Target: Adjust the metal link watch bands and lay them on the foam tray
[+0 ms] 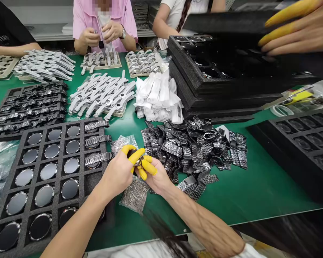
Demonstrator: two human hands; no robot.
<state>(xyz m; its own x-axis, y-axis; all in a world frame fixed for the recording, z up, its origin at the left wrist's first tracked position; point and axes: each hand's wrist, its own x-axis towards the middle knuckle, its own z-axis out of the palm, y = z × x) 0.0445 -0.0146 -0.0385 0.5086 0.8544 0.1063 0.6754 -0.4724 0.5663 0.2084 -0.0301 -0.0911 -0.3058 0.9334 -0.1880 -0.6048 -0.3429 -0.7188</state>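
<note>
Both my hands meet over the middle of the green table, yellow covers on several fingertips. My left hand (123,168) is closed round a dark round watch case (137,161) with a shiny rim. From the other side my right hand (153,173) pinches the same watch case; its fingers hide much of it. Beneath my hands lies a clear bag of small metal pins (134,195), and another pin bag (121,143) is just behind. A heap of black metal watch-strap pieces (188,147) spreads to the right. At left, a foam tray (82,172) holds round watch cases and several with straps.
Stacked black foam trays (193,96) stand at back right, where another person's hand (307,28) lifts a tray. White wrapped pieces (158,95) and white-strapped watches (102,94) lie mid-table. Another foam tray (307,143) sits right. A co-worker in pink (115,21) works opposite.
</note>
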